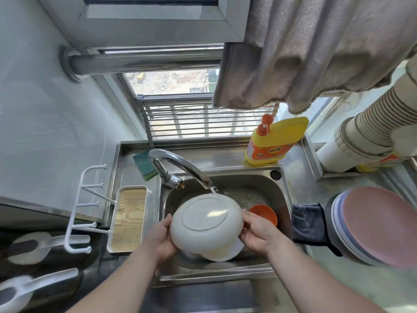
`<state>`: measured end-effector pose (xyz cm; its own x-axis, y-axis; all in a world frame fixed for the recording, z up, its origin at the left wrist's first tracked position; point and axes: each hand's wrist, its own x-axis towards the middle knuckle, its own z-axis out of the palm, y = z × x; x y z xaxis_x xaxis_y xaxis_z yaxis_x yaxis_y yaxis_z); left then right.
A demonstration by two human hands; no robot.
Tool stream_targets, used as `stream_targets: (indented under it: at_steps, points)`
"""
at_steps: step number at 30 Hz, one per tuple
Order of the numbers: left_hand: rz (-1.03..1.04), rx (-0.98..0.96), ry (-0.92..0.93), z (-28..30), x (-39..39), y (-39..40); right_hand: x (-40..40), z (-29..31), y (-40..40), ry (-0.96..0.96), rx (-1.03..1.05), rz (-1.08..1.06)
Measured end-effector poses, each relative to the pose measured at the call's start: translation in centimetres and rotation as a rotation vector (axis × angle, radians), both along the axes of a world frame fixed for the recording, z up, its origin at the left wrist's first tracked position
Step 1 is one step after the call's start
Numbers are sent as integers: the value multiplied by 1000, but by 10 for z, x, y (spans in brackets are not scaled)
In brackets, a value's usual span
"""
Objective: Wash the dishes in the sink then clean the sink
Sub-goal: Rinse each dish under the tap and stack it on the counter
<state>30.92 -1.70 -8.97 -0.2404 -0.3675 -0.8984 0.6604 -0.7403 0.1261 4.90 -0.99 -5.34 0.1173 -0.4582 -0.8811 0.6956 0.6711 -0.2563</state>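
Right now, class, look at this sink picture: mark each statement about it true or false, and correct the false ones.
1. Both hands hold the white bowl bottom up. True: left hand, right hand.
2. The faucet is off. False: water runs from it onto the bowl.
3. The orange bowl sits on the counter. False: it lies inside the sink.
4. The yellow detergent bottle stands behind the sink. True.
5. The green sponge is in the right hand. False: it rests behind the faucet.
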Motion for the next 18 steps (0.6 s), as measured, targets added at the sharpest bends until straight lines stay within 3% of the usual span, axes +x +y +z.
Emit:
stream_targets:
  at_steps: [4,10,18]
  points:
    - [69,15,-106,0,3,0,9,-4,7,-71,21,-91]
    - [283,121,-178,-12,-6,9,39,-2,25,-120,-74,99]
    - [328,249,-142,-13,-34,32,71,2,20,121,-171,159]
